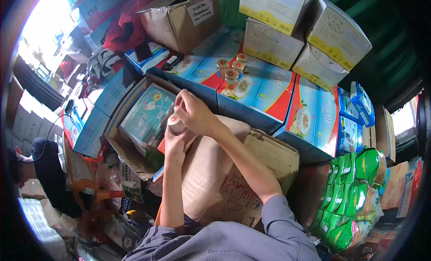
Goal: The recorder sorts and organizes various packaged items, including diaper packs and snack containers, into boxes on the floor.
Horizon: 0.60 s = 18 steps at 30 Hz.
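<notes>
My left hand (175, 138) is closed around a small glass jar (176, 124) with a red and white mark on its lid. Fingers of my right hand (190, 109) are bent at the jar's upper right side; whether they grip anything is hidden. Beneath both hands lies an open cardboard box (134, 160) holding a teal printed pack (147, 109). Several similar small jars (231, 76) with gold-rimmed lids stand together on blue and red printed cartons (259, 89) beyond my hands.
A large brown carton (212, 166) is right in front of me. White and yellow boxes (274, 42) are stacked at the back, near an open cardboard box (181, 25). Green packets (346, 193) are piled at right. A person's dark-clothed leg (54, 177) shows at left.
</notes>
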### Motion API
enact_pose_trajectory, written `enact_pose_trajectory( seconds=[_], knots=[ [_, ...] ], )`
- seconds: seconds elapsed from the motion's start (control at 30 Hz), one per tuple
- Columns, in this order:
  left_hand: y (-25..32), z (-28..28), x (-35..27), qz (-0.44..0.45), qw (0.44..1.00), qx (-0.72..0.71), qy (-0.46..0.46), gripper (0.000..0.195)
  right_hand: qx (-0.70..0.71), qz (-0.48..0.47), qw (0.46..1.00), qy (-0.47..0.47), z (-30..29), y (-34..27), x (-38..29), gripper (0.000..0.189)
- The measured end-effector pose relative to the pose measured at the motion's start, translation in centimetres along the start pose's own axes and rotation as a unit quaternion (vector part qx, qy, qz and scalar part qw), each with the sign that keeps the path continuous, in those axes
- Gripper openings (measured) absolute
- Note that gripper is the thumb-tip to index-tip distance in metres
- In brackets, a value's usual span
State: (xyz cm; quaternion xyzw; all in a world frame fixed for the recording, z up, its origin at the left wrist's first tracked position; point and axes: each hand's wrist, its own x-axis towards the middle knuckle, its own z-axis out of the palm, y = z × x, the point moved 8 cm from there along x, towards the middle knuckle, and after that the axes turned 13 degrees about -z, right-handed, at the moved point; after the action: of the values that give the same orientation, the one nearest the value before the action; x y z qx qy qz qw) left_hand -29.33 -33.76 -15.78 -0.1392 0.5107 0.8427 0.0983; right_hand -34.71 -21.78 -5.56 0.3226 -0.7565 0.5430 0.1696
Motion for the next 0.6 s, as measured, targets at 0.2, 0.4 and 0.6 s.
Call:
enact_pose_trajectory(
  seconds=[0.2, 0.4, 0.6],
  knots=[
    [-0.4, -4.9, -0.3, -0.005, 0.999, -0.033, 0.012, 0.060, 0.090, 0.005, 0.973, -0.214, 2.8, -1.2, -1.1, 0.046],
    [0.1, -6.7, -0.2, 0.010, 0.998, -0.037, 0.055, 0.053, 0.019, -0.047, 0.963, -0.266, 4.7, -0.2, -2.0, 0.048],
    [0.8, -9.8, -0.5, 0.053, 0.988, 0.114, 0.092, 0.043, -0.144, -0.044, 0.949, -0.276, 5.4, 1.1, -2.1, 0.038]
  ],
)
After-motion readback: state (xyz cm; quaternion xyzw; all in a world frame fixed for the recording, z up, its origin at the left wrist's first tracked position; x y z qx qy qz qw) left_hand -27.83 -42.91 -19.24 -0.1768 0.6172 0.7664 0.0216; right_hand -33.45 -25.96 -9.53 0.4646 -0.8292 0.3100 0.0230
